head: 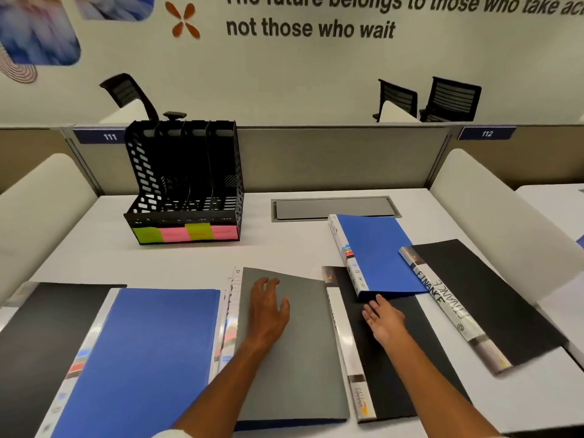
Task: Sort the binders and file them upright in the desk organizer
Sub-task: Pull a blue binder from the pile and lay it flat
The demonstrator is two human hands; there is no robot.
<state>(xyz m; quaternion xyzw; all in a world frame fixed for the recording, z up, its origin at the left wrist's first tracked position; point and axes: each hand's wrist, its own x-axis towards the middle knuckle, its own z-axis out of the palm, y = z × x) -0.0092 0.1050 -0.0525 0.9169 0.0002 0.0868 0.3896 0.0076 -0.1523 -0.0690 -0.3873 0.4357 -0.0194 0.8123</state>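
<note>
Binders lie flat all over the table (94, 257) in front of me, none of them filed yet. From the head view, my left hand (268, 306) rests palm down, fingers spread and relaxed, on the grey binder (294, 349) in the middle; I judge I am steadying it or about to slide it toward me. My right hand (384, 319) hovers with straight, loose fingers over the black binder (388, 368) just right of the grey one, gripping nothing, its fingertips pointing at the near edge of the small blue binder (376, 251), which overlaps the black one's far end. I take that as a reach for the blue one, since it has to come off before the black binder underneath can be lifted.

Further right lies another black binder (483, 295) with FINANCE handwritten on its white spine. On my left, a large blue binder (148, 352) partly covers a black binder at the edge (41, 327).

At the back left of the table stands the desk organizer (185, 181), well apart from the binders, its upright slots showing nothing inside. Coloured sticky notes (186, 233) run along its front lip, one per slot; they seem to be labels, but their writing is too blurred to read.
</note>
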